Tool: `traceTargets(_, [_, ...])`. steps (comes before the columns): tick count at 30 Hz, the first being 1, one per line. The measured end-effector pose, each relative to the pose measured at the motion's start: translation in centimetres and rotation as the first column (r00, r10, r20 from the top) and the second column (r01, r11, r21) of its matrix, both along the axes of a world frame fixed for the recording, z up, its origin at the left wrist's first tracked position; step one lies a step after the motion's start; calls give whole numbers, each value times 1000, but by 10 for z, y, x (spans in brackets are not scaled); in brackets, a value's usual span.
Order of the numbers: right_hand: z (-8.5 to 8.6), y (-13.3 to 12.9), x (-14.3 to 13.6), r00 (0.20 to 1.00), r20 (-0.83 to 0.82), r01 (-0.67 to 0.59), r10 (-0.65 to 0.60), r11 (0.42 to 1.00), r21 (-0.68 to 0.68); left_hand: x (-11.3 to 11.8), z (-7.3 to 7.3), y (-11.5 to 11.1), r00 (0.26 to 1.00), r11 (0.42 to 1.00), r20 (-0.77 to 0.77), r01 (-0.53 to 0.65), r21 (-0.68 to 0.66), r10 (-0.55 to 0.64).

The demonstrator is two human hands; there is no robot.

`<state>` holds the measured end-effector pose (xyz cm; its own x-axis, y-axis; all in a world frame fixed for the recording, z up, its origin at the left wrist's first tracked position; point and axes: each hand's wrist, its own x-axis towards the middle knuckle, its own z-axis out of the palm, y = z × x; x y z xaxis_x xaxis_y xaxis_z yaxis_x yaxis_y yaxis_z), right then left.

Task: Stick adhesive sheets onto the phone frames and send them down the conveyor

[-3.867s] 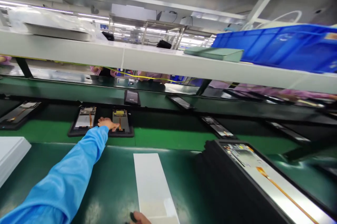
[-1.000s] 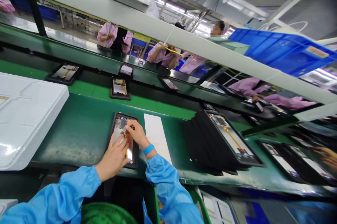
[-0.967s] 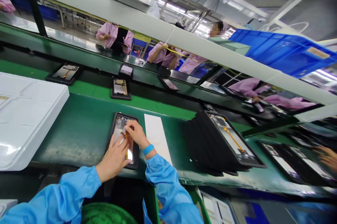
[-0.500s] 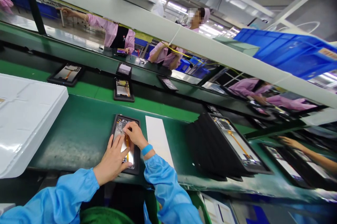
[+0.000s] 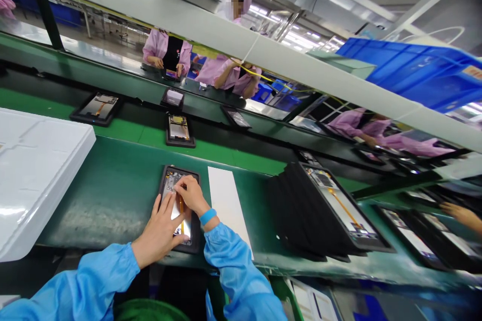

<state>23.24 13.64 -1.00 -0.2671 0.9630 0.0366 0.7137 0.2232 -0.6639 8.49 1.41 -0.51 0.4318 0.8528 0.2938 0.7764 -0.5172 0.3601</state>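
Observation:
An opened tablet-like device in a black frame [image 5: 195,238] lies on the green bench, with a board at its top and an orange strip down the middle. My left hand [image 5: 160,230] rests across its lower left part, fingers spread and fingertips near the board. My right hand [image 5: 191,194] is over the upper right part, thumb and forefinger pinched together at the board's lower edge, close to the left fingertips. Whatever is in that pinch is too small to make out. A white sheet [image 5: 228,200] lies just right of the device.
A stack of black trays [image 5: 312,210] with a device on top stands to the right. At the left is a white plastic tray [image 5: 45,160]. Framed devices sit on the green belt [image 5: 146,132] behind. At far right is another person's hand [image 5: 461,214].
My right hand has shifted slightly left and down over the board, while my left hand stays nearly still. The other person's hand at the far right has moved rightward, and the belt devices have shifted slightly.

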Motion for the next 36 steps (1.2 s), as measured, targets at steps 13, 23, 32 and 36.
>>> traceTargets(13, [-3,-7,-3,996,87,9,-21,990,139,0,5,23,995,997,-60,-73,12,74])
traceTargets(23, [0,2,-2,995,103,-21,-1,978,209,-11,9,25,976,997,-216,-1,74,17])
traceTargets(32, [-16,36,7,983,162,-111,81,976,187,-18,7,58,930,942,-339,230,244,-139])
traceTargets(36, [-12,38,4,980,197,-78,37,976,202,-40,29,63,937,953,-310,229,200,-160])
